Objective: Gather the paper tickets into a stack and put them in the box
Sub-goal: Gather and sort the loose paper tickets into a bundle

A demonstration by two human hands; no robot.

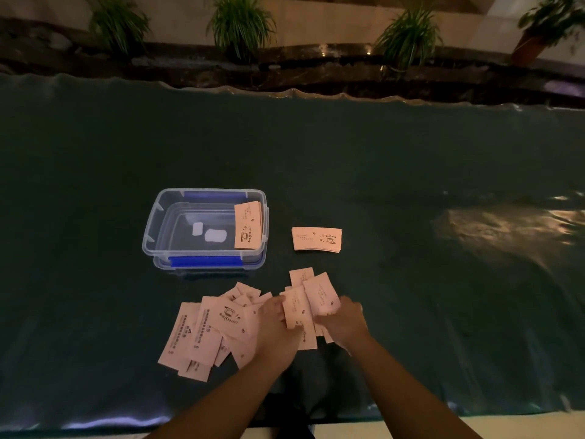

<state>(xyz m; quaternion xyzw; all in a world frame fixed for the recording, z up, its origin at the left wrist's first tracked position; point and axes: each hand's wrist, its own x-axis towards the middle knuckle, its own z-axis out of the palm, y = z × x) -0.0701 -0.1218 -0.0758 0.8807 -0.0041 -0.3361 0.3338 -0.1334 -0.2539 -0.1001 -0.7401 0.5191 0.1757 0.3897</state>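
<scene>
Pale pink paper tickets with coffee-cup prints lie in a loose heap (pixel 209 327) near the table's front. My left hand (pixel 277 331) and my right hand (pixel 343 323) both grip a small fan of tickets (pixel 311 301) between them, held just above the cloth. A neat ticket stack (pixel 316 239) lies flat to the right of the clear plastic box (pixel 152 229) with blue latches. Inside that box, another stack (pixel 248 224) leans against its right wall.
The dark green cloth (pixel 411 280) covers the table, wrinkled and shiny at the right. Two small white pieces (pixel 210 232) rest on the box's bottom. Potted plants (pixel 240 23) line a dark ledge beyond the table's far edge.
</scene>
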